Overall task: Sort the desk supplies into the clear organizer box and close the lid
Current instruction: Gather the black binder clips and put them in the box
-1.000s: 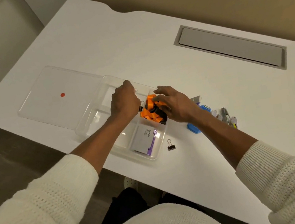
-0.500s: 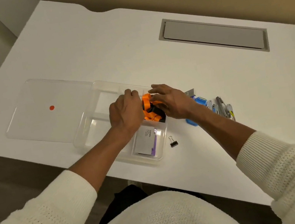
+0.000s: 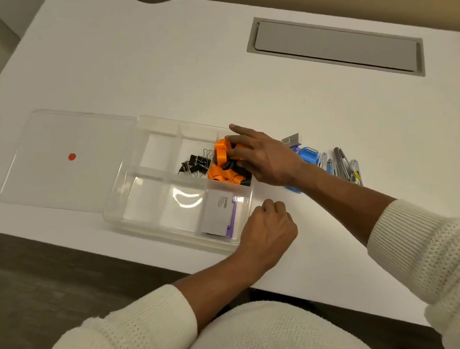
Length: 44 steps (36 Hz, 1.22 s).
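Note:
The clear organizer box (image 3: pixel 122 192) lies open on the white desk, its lid (image 3: pixel 50 180) flat to its left with a red dot on it. My right hand (image 3: pixel 265 159) rests on orange and black tape dispensers (image 3: pixel 219 165) in the far right compartment, thumb and fingers around them. Black binder clips (image 3: pixel 196 163) lie in the compartment beside them. A grey and purple pad (image 3: pixel 218 210) fills the near right compartment. My left hand (image 3: pixel 267 226) is curled on the desk by the box's near right corner, over the spot where a loose binder clip lay; the clip is hidden.
To the right of the box lie a blue stapler-like item (image 3: pixel 309 155), a small grey box (image 3: pixel 292 139) and several pens and cutters (image 3: pixel 342 164). A grey cable cover (image 3: pixel 334 44) is set into the desk at the back. The desk's front edge runs close under my left hand.
My left hand left the box and moved down to the loose binder clip by the box's corner, uncovering the clips in the box. My right hand stays on the orange dispensers.

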Each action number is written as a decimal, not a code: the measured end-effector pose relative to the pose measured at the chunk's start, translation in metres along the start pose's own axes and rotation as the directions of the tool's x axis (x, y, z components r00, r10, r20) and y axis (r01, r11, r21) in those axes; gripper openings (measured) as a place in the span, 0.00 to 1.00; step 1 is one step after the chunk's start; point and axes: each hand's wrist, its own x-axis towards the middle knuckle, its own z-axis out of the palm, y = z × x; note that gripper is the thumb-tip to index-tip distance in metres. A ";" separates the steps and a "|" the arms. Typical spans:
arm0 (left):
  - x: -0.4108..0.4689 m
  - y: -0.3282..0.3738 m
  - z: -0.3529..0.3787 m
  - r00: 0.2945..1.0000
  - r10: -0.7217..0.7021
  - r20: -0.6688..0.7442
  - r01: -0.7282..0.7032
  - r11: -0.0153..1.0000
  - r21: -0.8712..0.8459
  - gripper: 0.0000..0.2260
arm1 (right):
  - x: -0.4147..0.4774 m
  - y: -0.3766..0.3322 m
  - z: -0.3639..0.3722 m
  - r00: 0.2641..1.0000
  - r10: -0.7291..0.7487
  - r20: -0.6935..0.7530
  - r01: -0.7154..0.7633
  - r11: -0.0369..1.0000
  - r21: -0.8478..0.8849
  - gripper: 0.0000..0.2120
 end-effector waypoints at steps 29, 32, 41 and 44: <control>-0.028 -0.017 -0.033 0.926 -0.291 -0.240 0.180 0.900 -0.397 0.10 | 0.002 0.010 -0.001 0.999 -0.034 0.033 0.033 0.999 0.035 0.19; -0.034 -0.049 -0.051 0.868 -0.385 -0.314 0.198 0.847 -0.493 0.06 | 0.001 0.010 0.000 0.999 -0.050 0.002 0.050 0.998 0.032 0.17; -0.015 -0.155 -0.047 0.737 -0.612 -0.286 0.454 0.762 -0.462 0.03 | 0.001 -0.003 -0.006 0.999 0.002 0.039 -0.002 1.000 -0.011 0.20; -0.005 -0.171 -0.036 0.788 -0.564 -0.248 0.442 0.798 -0.410 0.04 | 0.001 -0.006 -0.009 0.999 0.026 0.045 -0.025 1.000 -0.012 0.20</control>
